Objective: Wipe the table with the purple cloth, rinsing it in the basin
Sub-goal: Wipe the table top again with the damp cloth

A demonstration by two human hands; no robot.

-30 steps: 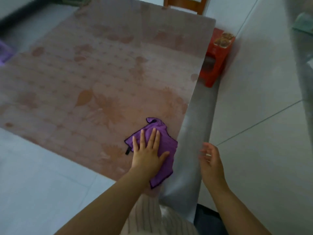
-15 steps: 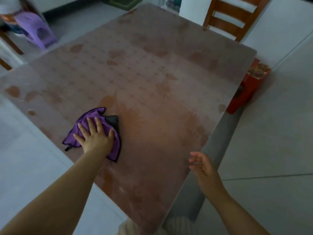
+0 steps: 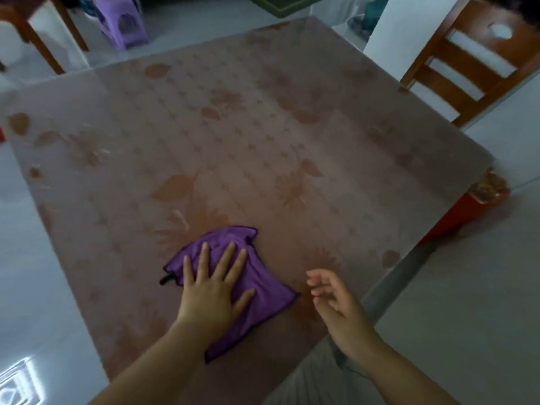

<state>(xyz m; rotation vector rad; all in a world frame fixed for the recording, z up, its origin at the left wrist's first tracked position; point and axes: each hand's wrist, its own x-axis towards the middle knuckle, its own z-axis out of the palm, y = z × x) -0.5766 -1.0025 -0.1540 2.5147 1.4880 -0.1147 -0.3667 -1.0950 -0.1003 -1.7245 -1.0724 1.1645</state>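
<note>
Table [image 3: 263, 127], purple cloth [image 3: 263, 293] under left hand [image 3: 211, 293]

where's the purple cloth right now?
Head view, lower centre: the purple cloth lies on the table close to its near edge, under the flat left hand, with the empty right hand just to its right.

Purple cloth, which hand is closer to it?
The left. The left hand lies flat on the purple cloth, fingers spread. The right hand is in the air beside the cloth's right corner, not touching it.
</note>
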